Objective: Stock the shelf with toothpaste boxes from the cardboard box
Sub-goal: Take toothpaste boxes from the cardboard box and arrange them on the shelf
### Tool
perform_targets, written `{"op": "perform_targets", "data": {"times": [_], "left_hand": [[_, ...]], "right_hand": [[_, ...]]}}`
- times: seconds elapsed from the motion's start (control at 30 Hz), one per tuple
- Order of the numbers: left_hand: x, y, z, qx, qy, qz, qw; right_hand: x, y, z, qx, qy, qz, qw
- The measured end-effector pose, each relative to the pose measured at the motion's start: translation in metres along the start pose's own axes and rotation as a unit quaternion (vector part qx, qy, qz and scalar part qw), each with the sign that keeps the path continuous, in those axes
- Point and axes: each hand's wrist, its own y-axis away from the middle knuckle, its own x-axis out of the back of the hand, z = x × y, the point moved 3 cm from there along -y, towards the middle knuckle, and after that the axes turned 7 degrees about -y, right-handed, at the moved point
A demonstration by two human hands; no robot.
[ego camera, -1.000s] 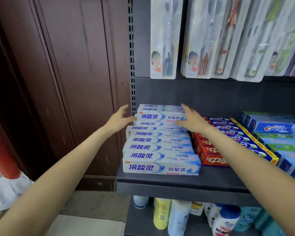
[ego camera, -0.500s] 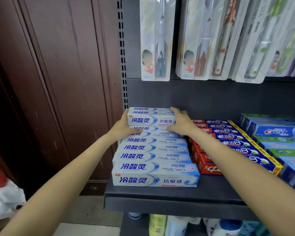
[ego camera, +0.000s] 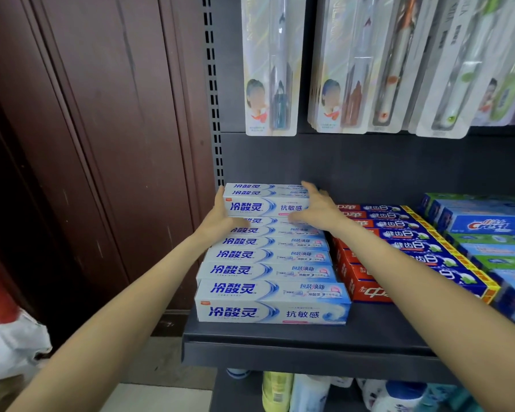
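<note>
A row of white-and-blue toothpaste boxes (ego camera: 268,272) fills the left end of the dark shelf (ego camera: 280,337), running from front to back. At the back, a few more of these boxes are stacked on top (ego camera: 265,205). My left hand (ego camera: 220,217) presses against the left end of this upper stack. My right hand (ego camera: 320,209) lies over its right end, fingers reaching to the rear. The stack is clasped between both hands. No cardboard box is in view.
Red toothpaste boxes (ego camera: 366,289) lie right beside the white row, with blue Crest boxes (ego camera: 485,224) further right. Toothbrush packs (ego camera: 271,69) hang above. Bottles (ego camera: 309,391) stand on the lower shelf. A brown wooden wall (ego camera: 101,144) and a white bag (ego camera: 9,346) are at the left.
Both hands have closed in from just beside the upper back boxes onto their two ends. The view has come closer to the shelf.
</note>
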Motion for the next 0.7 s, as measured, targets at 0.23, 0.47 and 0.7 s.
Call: {"op": "perform_targets", "data": {"times": [0.23,0.47,0.7], "left_hand": [[0.004,-0.003,-0.006,-0.007,0.019,-0.006,1.000],[0.005,-0.013,0.000,-0.019,-0.028,0.053,0.998],[0.007,-0.014,0.004,-0.063,-0.201,0.068,0.975]], "right_hand": [[-0.006,0.000,-0.002,0.009,-0.023,0.001,1.000],[-0.006,-0.001,-0.001,0.003,-0.035,0.002,0.999],[-0.006,-0.007,-0.002,0.011,0.026,0.001,1.000]]}}
